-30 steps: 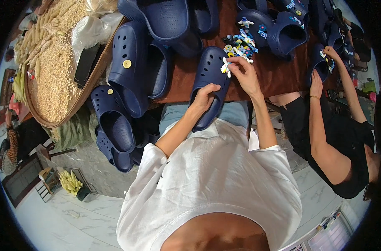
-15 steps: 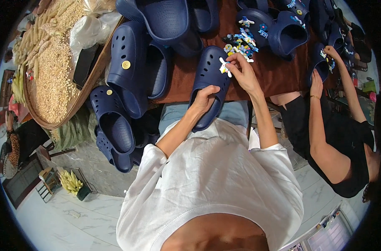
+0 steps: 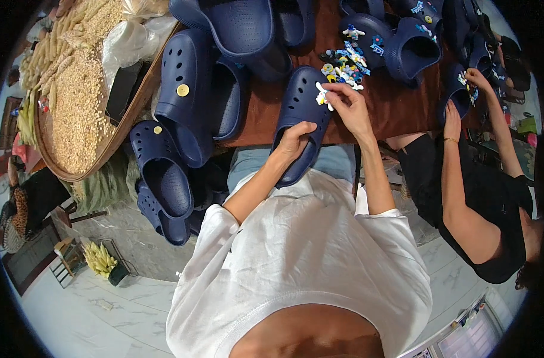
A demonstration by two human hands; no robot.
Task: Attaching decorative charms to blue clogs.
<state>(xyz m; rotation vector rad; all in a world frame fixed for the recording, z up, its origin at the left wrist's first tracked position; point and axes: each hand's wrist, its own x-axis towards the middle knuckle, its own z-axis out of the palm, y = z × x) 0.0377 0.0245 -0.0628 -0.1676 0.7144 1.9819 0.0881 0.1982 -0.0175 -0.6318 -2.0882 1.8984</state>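
A navy blue clog [image 3: 300, 89] with holes in its upper lies at the table edge in front of me, its heel toward my body. My left hand [image 3: 294, 138] is closed round its side at the foot opening, thumb on top. Against the upper's right side, my right hand [image 3: 347, 107] pinches a small white rabbit-shaped shoe charm [image 3: 323, 98] between thumb and fingers. Whether the charm's back sits in a hole is hidden. Just beyond lies a pile of colourful shoe charms [image 3: 344, 68].
More navy clogs [image 3: 185, 101] stand to the left, some with a yellow button charm. Decorated clogs [image 3: 412, 51] stand at the far right on the brown cloth [image 3: 397, 107]. A round tray [image 3: 99, 164] of kernels is at left. At right, a co-worker's hands [image 3: 454, 116] handle another clog.
My right fingers have shifted slightly at the white charm, now covering more of it. My left hand keeps its grip on the clog, and the view has moved very slightly.
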